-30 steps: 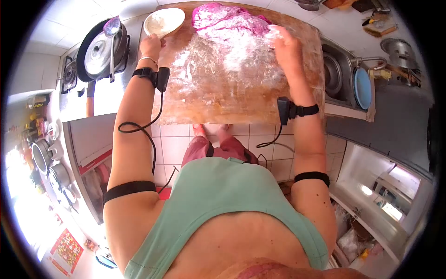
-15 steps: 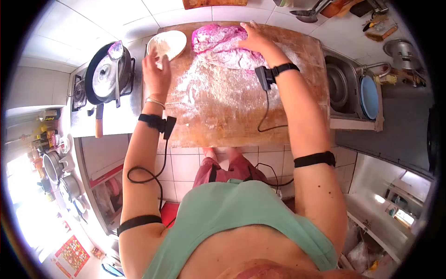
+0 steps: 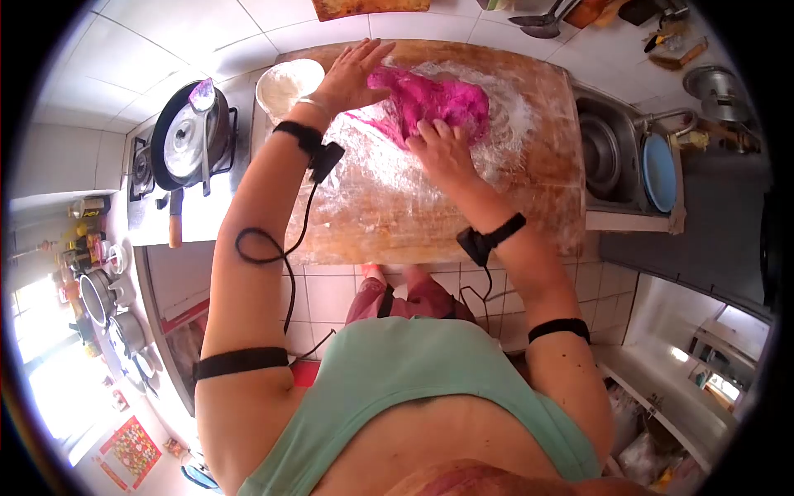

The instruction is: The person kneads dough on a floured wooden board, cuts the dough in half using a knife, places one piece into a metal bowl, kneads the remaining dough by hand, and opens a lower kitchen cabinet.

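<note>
Bright pink dough (image 3: 451, 97) lies on a floured wooden board (image 3: 372, 236), its top now mostly free of flour. At the dough's left edge is my left hand (image 3: 351, 78), open with fingers stretched out, holding nothing. My right hand (image 3: 442, 149) rests at the near edge of the dough, its fingers curled onto it. A white bowl with flour (image 3: 289, 83) stands at the board's upper left, beside my left wrist. Loose white flour (image 3: 517, 116) is spread to the right of the dough and in front of it.
On the stove at the left is a black pan (image 3: 169, 169) with a lid and a ladle (image 3: 204, 140). To the right are a metal sink (image 3: 600, 153) and a blue basin (image 3: 659, 172). Utensils hang at the upper right. Cables trail from both wrist straps.
My left hand has left the bowl and moved right to the dough. My right hand has come down to the dough's near side. The dough is turned over, showing more pink.
</note>
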The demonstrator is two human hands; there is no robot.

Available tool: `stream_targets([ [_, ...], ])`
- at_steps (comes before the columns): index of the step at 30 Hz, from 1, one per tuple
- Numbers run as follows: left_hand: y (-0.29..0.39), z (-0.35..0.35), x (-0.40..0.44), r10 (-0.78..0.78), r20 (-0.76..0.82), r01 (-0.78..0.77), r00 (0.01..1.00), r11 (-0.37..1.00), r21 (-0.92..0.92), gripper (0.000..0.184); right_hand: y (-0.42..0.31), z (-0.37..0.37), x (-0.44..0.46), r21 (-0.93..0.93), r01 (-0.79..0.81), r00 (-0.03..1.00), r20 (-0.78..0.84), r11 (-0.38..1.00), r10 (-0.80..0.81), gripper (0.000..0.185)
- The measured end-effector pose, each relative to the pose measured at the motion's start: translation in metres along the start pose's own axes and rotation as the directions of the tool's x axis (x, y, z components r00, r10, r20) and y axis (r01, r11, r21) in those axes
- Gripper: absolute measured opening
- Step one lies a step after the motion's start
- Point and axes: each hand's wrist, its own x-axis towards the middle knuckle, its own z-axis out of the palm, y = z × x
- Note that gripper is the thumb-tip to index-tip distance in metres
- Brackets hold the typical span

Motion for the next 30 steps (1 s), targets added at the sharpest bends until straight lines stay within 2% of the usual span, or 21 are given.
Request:
stream_targets([
  [1, -0.001, 0.008, 0.004, -0.048, 0.090, 0.047, 0.995, 0.999, 0.016, 0.089, -0.006, -0.005, -0.009, -0.002, -0.007, 1.000, 0.002, 1.000, 0.007, 0.026],
  [2, -0.003, 0.013, 0.006, -0.043, 0.091, 0.042, 0.995, 0.999, 0.012, 0.089, -0.010, -0.011, -0.017, 0.016, -0.005, 1.000, 0.015, 1.000, 0.005, 0.027],
  [3, 0.002, 0.011, 0.008, -0.061, 0.302, 0.063, 0.951, 0.998, 0.004, 0.087, -0.012, -0.017, -0.020, 0.035, -0.004, 1.000, 0.028, 0.999, 0.003, 0.029],
  [4, 0.007, 0.009, 0.010, -0.075, 0.499, 0.086, 0.863, 0.996, 0.001, 0.085, -0.008, -0.024, -0.021, 0.035, -0.010, 0.999, 0.032, 0.999, 0.008, 0.029],
  [5, 0.017, 0.007, 0.002, -0.144, 0.443, 0.152, 0.885, 0.988, 0.020, 0.079, -0.001, -0.032, -0.022, 0.152, -0.067, 0.996, 0.061, 0.986, 0.059, 0.040],
  [6, 0.023, 0.002, -0.003, -0.141, 0.450, 0.148, 0.882, 0.989, 0.019, 0.079, 0.004, -0.040, -0.020, 0.267, -0.129, 0.990, 0.093, 0.955, 0.108, 0.053],
  [7, 0.027, -0.002, -0.007, -0.095, 0.439, 0.108, 0.893, 0.994, -0.005, 0.074, 0.010, -0.047, -0.012, 0.270, -0.134, 0.989, 0.093, 0.954, 0.113, 0.053],
  [8, 0.033, -0.006, -0.015, -0.050, 0.430, 0.070, 0.901, 0.997, -0.032, 0.069, 0.018, -0.054, -0.003, 0.203, -0.140, 0.990, 0.052, 0.969, 0.132, 0.068],
  [9, 0.041, -0.006, -0.032, 0.015, 0.321, 0.005, 0.947, 0.998, -0.062, 0.062, 0.025, -0.055, 0.003, 0.134, -0.151, 0.989, 0.010, 0.979, 0.151, 0.084],
  [10, 0.048, -0.008, -0.049, 0.033, 0.284, -0.035, 0.958, 0.999, 0.001, 0.061, 0.030, -0.052, 0.009, 0.135, -0.158, 0.987, 0.009, 0.978, 0.159, 0.084],
  [12, 0.076, -0.024, -0.076, 0.073, 0.249, -0.067, 0.966, 0.997, -0.033, 0.064, 0.037, -0.042, 0.022, 0.076, -0.181, 0.969, 0.184, 0.981, 0.165, 0.099],
  [16, 0.134, -0.037, -0.130, -0.067, 0.267, 0.054, 0.961, 0.997, 0.055, 0.084, 0.034, -0.031, 0.009, 0.053, -0.082, 0.952, 0.300, 0.995, 0.062, 0.096],
  [17, 0.140, -0.030, -0.145, -0.106, 0.260, 0.078, 0.960, 0.990, 0.117, 0.085, 0.026, -0.029, -0.003, 0.026, -0.069, 0.970, 0.235, 0.997, 0.061, 0.091],
  [18, 0.142, -0.019, -0.158, -0.145, 0.250, 0.102, 0.957, 0.979, 0.177, 0.087, 0.019, -0.025, -0.016, 0.033, -0.071, 0.988, 0.141, 0.997, 0.065, 0.078],
  [20, 0.136, -0.003, -0.167, -0.183, 0.257, 0.138, 0.949, 0.973, 0.183, 0.080, 0.024, 0.011, -0.036, -0.063, -0.025, 0.999, -0.044, 0.998, 0.022, 0.068],
  [23, 0.111, 0.017, -0.150, -0.251, 0.134, 0.195, 0.959, 0.922, 0.333, 0.069, 0.050, 0.025, -0.012, 0.002, -0.042, 0.999, -0.029, 0.999, 0.042, 0.060],
  [24, 0.097, 0.021, -0.135, -0.276, 0.078, 0.243, 0.958, 0.926, 0.287, 0.064, 0.062, 0.034, 0.005, -0.059, -0.082, 0.996, 0.039, 0.995, 0.084, 0.060],
  [25, 0.082, 0.025, -0.120, -0.257, -0.013, 0.252, 0.966, 0.934, 0.254, 0.063, 0.073, 0.034, 0.024, -0.013, -0.127, 0.986, 0.109, 0.992, 0.127, 0.061],
  [27, 0.057, 0.024, -0.091, -0.289, -0.028, 0.288, 0.957, 0.929, 0.231, 0.060, 0.093, 0.032, 0.057, 0.022, -0.164, 0.974, 0.164, 0.986, 0.158, 0.061],
  [29, 0.043, 0.013, -0.075, -0.314, 0.171, 0.301, 0.934, 0.949, 0.096, 0.058, 0.108, 0.028, 0.076, 0.138, -0.244, 0.909, 0.378, 0.960, 0.177, 0.068],
  [30, 0.046, -0.006, -0.067, -0.318, 0.158, 0.305, 0.935, 0.947, 0.105, 0.058, 0.111, 0.010, 0.088, 0.114, -0.233, 0.828, 0.544, 0.966, 0.136, 0.066],
])
